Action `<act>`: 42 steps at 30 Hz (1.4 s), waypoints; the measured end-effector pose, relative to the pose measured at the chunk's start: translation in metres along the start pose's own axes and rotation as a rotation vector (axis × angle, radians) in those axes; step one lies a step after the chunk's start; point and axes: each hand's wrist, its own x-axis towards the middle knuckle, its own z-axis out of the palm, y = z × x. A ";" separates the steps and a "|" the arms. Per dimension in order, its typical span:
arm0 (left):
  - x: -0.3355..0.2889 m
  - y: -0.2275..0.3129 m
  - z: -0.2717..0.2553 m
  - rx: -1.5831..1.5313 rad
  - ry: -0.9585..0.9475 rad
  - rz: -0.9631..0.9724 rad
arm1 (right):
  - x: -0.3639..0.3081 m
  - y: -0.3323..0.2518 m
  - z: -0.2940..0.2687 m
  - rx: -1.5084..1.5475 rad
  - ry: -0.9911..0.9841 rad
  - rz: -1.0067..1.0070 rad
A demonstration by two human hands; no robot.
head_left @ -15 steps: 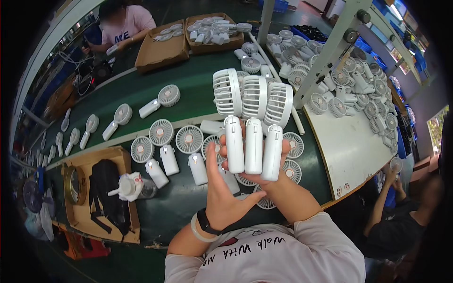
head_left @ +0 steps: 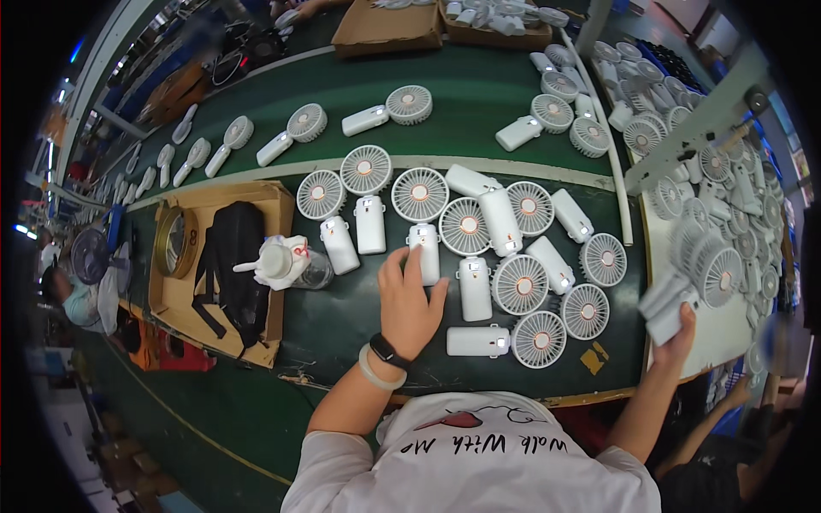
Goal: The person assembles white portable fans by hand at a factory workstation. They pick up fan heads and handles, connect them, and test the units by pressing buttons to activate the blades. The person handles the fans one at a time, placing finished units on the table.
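Several white handheld fans lie flat on the green conveyor belt (head_left: 342, 316) in front of me. My left hand (head_left: 408, 301) rests palm down on the belt, its fingers touching the handle of one white fan (head_left: 423, 224) in the middle row. My right hand (head_left: 676, 329) is out to the far right, gripping a bunch of white fans (head_left: 697, 272) by their handles over the pale side table (head_left: 727, 329); that bunch is blurred. A black watch and a pale band sit on my left wrist.
A cardboard tray (head_left: 184, 295) at the left holds a black bag, a round mirror and a clear bottle. More fans lie on the far lane (head_left: 479, 94), in cardboard boxes (head_left: 385, 30) at the back, and piled on the right-hand table.
Both hands held the bunch of fans upright in front of me before. Now my right hand has carried it off to the right, and my left hand has dropped onto the belt.
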 end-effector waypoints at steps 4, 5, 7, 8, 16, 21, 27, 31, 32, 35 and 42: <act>0.000 -0.020 0.013 0.034 -0.119 -0.131 | 0.075 -0.027 -0.126 -0.554 0.271 0.002; 0.005 -0.026 0.016 0.038 -0.093 -0.101 | 0.096 -0.036 -0.161 -0.575 0.289 -0.031; 0.014 -0.047 0.017 0.120 -0.037 -0.065 | 0.104 -0.050 -0.157 -0.481 0.308 0.081; 0.022 -0.057 0.017 0.165 -0.027 -0.037 | 0.118 -0.058 -0.187 -0.470 0.328 0.138; 0.017 -0.038 -0.021 -1.040 -0.209 -0.500 | 0.170 -0.067 -0.150 -1.000 0.662 -0.302; 0.024 -0.027 -0.017 -2.046 -0.430 -0.421 | 0.137 -0.023 -0.031 -1.245 0.362 -0.792; 0.046 0.005 -0.008 -2.208 -0.521 -0.258 | 0.031 0.041 0.184 -1.426 -0.968 -0.764; 0.052 0.001 0.009 -2.355 -0.597 -0.193 | 0.008 0.063 0.246 -1.531 -1.507 -0.849; 0.054 0.000 0.012 -2.398 -0.625 -0.181 | 0.009 0.068 0.250 -1.540 -1.635 -0.826; 0.062 0.005 0.007 -2.307 -0.521 -0.346 | 0.009 0.069 0.261 -1.608 -1.780 -0.791; 0.070 0.002 -0.008 -2.268 -0.417 -0.287 | 0.023 0.061 0.246 -1.792 -1.654 -0.784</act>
